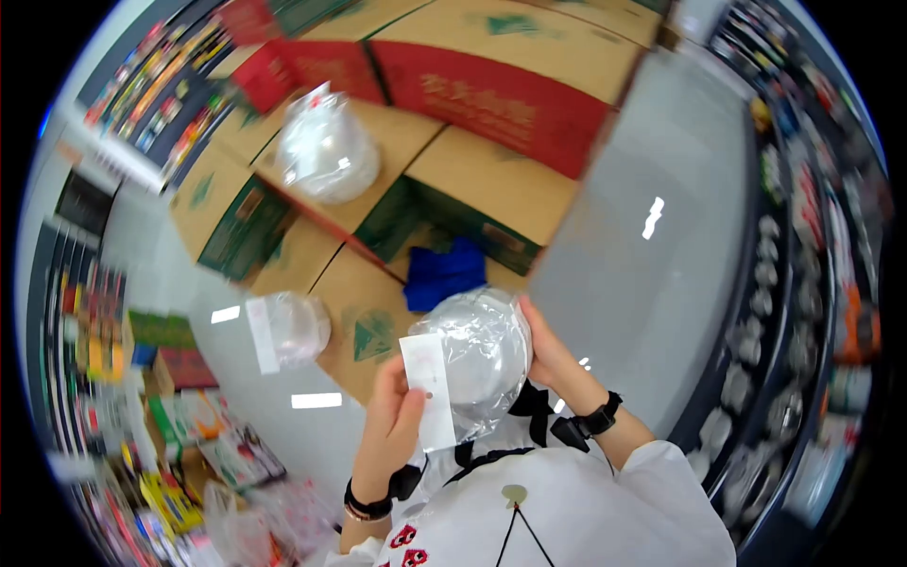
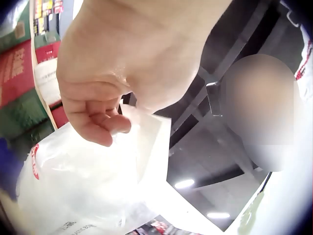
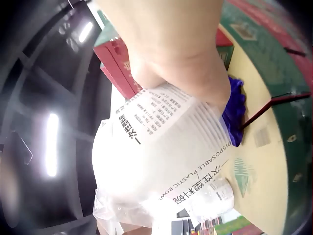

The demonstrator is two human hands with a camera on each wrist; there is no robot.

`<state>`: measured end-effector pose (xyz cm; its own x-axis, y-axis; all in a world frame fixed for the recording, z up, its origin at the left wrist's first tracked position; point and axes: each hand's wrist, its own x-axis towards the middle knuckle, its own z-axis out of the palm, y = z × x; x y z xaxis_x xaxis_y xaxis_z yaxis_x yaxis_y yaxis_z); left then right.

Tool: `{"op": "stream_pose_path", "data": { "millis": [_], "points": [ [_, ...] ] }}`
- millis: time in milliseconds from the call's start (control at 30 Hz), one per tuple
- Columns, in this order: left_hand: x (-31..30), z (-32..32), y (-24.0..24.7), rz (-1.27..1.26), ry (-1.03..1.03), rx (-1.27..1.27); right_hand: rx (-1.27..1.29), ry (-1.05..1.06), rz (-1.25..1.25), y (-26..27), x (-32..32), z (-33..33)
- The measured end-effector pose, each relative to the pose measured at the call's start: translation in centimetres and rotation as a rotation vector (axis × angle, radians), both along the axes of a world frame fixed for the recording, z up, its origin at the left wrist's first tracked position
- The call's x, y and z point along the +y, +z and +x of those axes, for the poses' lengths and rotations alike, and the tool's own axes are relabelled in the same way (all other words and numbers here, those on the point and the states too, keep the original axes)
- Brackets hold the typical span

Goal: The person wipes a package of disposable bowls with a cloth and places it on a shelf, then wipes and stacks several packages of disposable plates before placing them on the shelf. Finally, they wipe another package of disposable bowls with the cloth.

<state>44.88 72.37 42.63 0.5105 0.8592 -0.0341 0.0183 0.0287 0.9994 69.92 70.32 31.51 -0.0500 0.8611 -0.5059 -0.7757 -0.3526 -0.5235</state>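
The left hand (image 1: 392, 416) pinches the white card (image 1: 427, 364) of a wrapped pack of disposable plastic bowls (image 1: 487, 354), whose right side the right hand (image 1: 546, 348) grips, at the cardboard carton's (image 1: 354, 293) near edge.

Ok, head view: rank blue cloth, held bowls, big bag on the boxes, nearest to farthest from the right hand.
1. Held bowls: against the right hand.
2. Blue cloth: just beyond the bowls.
3. Big bag: farther forward, left.

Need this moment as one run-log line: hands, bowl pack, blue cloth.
left hand: pinches white card | right hand: holds bowl pack | bowl pack: in clear plastic | blue cloth: on cartons
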Motion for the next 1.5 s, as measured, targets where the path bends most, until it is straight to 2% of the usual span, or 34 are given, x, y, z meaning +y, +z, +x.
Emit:
{"op": "stream_pose_path", "data": {
  "millis": [33,67,133,200,267,300,333,367,400,467,500,600,700,767,800,867,900,933,1000,1033,1067,1100,1133,1200,1233,1267,1333,1367,1400,1467,1500],
  "points": [
    [0.1,-0.8,-1.0,-0.044,-0.127,-0.269,0.001,-0.093,0.001,0.1,-1.9,-0.1],
    [0.4,-1.2,-2.0,-0.051,-0.203,-0.277,-0.009,-0.169,0.004,0.1,-4.0,-0.2],
    [0.6,-1.5,-4.1,-0.010,-0.057,-0.268,0.114,-0.277,-0.003,-0.1,-9.0,-1.0],
    [-0.6,-0.5,-6.9,-0.071,-0.134,-0.195,0.192,-0.384,0.014,-2.0,-13.8,-2.5],
    [-3.2,0.5,-10.2,-0.383,-0.234,-0.015,0.280,-0.476,0.045,-2.8,-17.9,-4.8],
    [-4.3,0.6,-12.3,-0.539,-0.500,-0.008,0.185,-0.527,0.049,-2.8,-19.7,-6.0],
    [-6.1,1.8,-11.9,-0.644,-0.626,0.067,0.091,-0.574,0.048,-2.8,-21.5,-7.2],
    [-7.9,3.1,-10.5,-0.776,-0.625,0.103,0.018,-0.673,0.052,-4.9,-23.1,-8.0],
    [-9.5,4.1,-9.4,-0.908,-0.620,0.147,0.012,-0.734,0.050,-3.7,-25.2,-8.5],
    [-12.0,5.1,-9.9,-0.970,-0.739,0.176,0.127,-0.802,-0.273,0.2,-29.4,-9.2],
    [-13.3,5.6,-10.1,-1.034,-0.794,0.186,0.169,-0.845,-0.287,0.1,-31.2,-9.8],
    [-18.2,7.5,-8.6,-1.053,-0.848,0.287,0.282,-0.985,-0.244,-1.7,-36.0,-10.8],
    [-22.7,9.5,-10.4,-1.095,-0.935,0.318,0.358,-1.112,-0.194,-3.7,-41.1,-11.3],
    [-26.3,11.1,-10.4,-1.036,-1.029,0.321,0.380,-1.202,-0.173,-4.4,-45.0,-11.1],
    [-28.3,12.0,-10.1,-0.983,-1.076,0.303,0.384,-1.251,-0.161,-3.2,-47.3,-10.9],
    [-33.3,14.1,-6.8,-0.878,-1.170,0.369,0.240,-1.239,-0.238,0.5,-51.9,-10.4],
    [-35.9,14.7,-4.7,-0.686,-1.288,0.254,0.072,-1.378,-0.211,-4.9,-54.2,-10.8],
    [-38.6,15.5,-3.6,-0.499,-1.397,0.130,0.078,-1.431,-0.207,-5.1,-57.1,-11.1],
    [-42.9,17.8,-5.0,-0.553,-1.536,0.073,-0.873,-1.303,-0.478,-5.2,-62.7,-12.5],
    [-44.8,19.0,-6.6,-0.542,-1.548,0.068,-0.822,-1.205,-0.537,-3.8,-65.6,-13.0],
    [-46.4,19.8,-7.8,-0.526,-1.557,0.062,-0.818,-1.241,-0.544,-2.5,-67.7,-13.9],
    [-49.7,21.1,-6.6,-0.218,-1.654,0.083,-0.954,-1.264,-0.523,-1.4,-70.4,-14.8],
    [-51.2,21.9,-6.6,-0.208,-1.686,0.089,-1.092,-1.241,-0.504,-0.4,-71.4,-15.5],
    [-54.6,23.5,-6.9,-0.586,-1.715,0.229,-1.082,-1.258,-0.503,1.5,-73.4,-16.2],
    [-56.0,24.1,-6.1,-0.041,-1.917,0.056,-1.077,-1.242,-0.485,2.0,-74.4,-16.3],
    [-58.1,25.1,-6.5,-0.038,-1.937,0.050,-1.080,-1.260,-0.497,1.8,-75.4,-16.0],
    [-62.3,26.9,-8.3,-0.817,-1.700,0.506,-1.183,-1.278,-0.531,-0.4,-76.8,-14.8],
    [-63.7,27.3,-8.3,-0.775,-1.692,0.521,-1.590,-0.935,-0.854,-7.0,-77.1,-14.3],
    [-64.3,28.3,-9.9,-0.764,-1.704,0.528,-1.588,-0.952,-0.859,-7.0,-77.9,-13.5],
    [-65.5,30.5,-14.5,-0.581,-1.556,0.465,-1.473,-1.238,-0.747,-5.5,-80.0,-11.8],
    [-66.9,31.4,-13.9,-0.490,-1.528,0.450,-1.161,-1.318,-0.727,-2.9,-80.9,-10.3]
  ]
}}
